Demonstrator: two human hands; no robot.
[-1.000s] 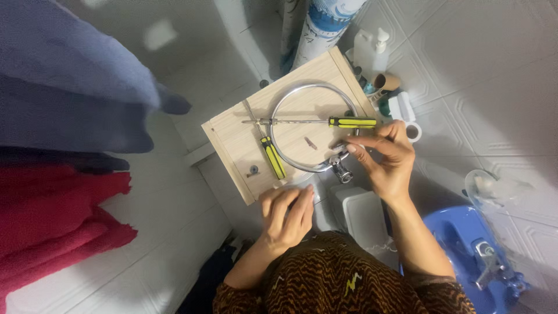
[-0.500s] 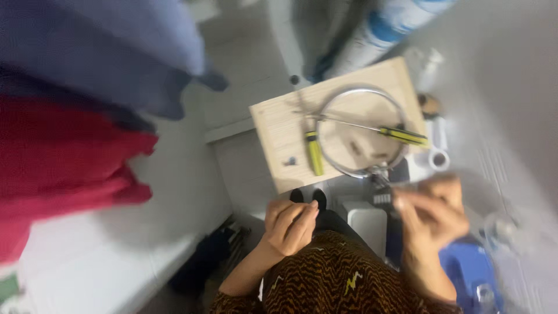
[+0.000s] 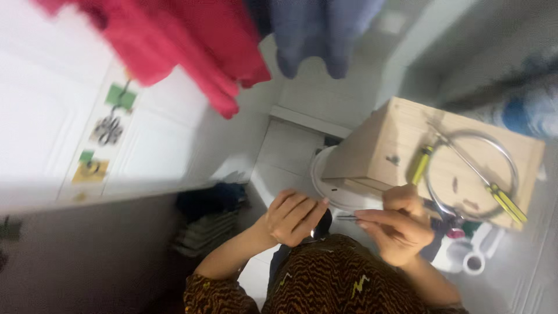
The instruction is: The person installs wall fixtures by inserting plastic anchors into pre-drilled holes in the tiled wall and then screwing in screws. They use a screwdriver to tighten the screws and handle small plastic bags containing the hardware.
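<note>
While the view is blurring with motion, the person's left hand (image 3: 292, 218) is curling loosely just above the patterned brown garment (image 3: 325, 279), its fingers bending inward; whether it is gripping anything, I cannot tell. Just beside it, the right hand (image 3: 395, 227) is pinching a thin, dark metal piece (image 3: 347, 218) between thumb and forefinger, the piece pointing toward the left hand and lying between the two hands, close to the body. Near the right wrist, a small white roll of tape (image 3: 474, 263) is lying on the pale surface. Beyond the right hand, a light wooden board (image 3: 378, 145) is resting with a metal ring (image 3: 474, 174) lying on it. Two screwdrivers with yellow-and-black handles are lying on the board: one (image 3: 419, 166) at the ring's left edge, the other (image 3: 507, 202) crossing the ring's right side. Farther off, white tiles (image 3: 290, 145) are covering the floor. At the top, a red cloth (image 3: 192, 46) and a blue-grey cloth (image 3: 314, 35) are hanging side by side.
</note>
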